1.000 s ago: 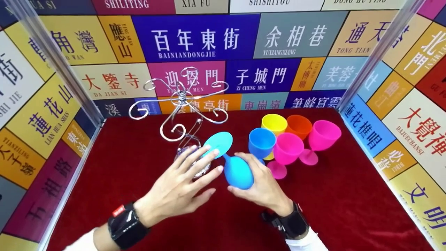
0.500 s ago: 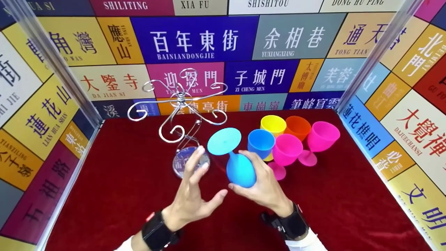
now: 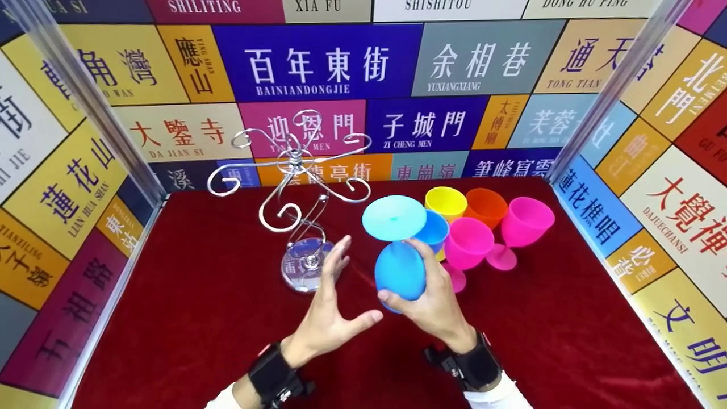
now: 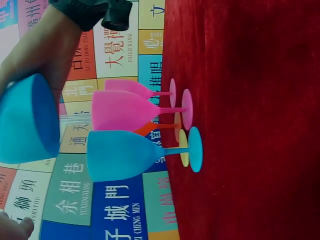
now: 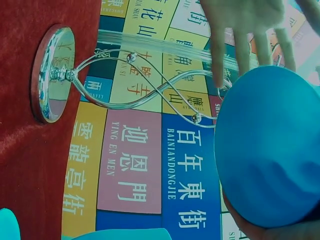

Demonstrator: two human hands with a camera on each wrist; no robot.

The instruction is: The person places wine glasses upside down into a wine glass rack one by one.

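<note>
A blue plastic goblet (image 3: 400,275) is upside down in my right hand (image 3: 438,298), its round foot uppermost and its mouth downward. My fingers and thumb grip the bowl from the right. My left hand (image 3: 326,318) is to the left of the bowl, apart from it, with thumb and fingers spread and nothing held. In the right wrist view the bowl (image 5: 270,150) hides part of the left hand's fingers. Behind the held goblet stands another blue goblet (image 4: 122,155), partly covered in the head view.
Upright goblets stand at the right: yellow (image 3: 446,200), orange (image 3: 487,205), and two pink, one nearer (image 3: 470,244) and one at far right (image 3: 527,220). A silver wire stand with curled arms (image 3: 295,162) rises from a round base (image 3: 298,275) at left. Sign-printed walls enclose the red cloth (image 3: 199,318).
The goblet in my right hand has tilted from leaning left to nearly vertical, foot up. My left hand has drawn back from near its foot, turned on edge and moved lower right.
</note>
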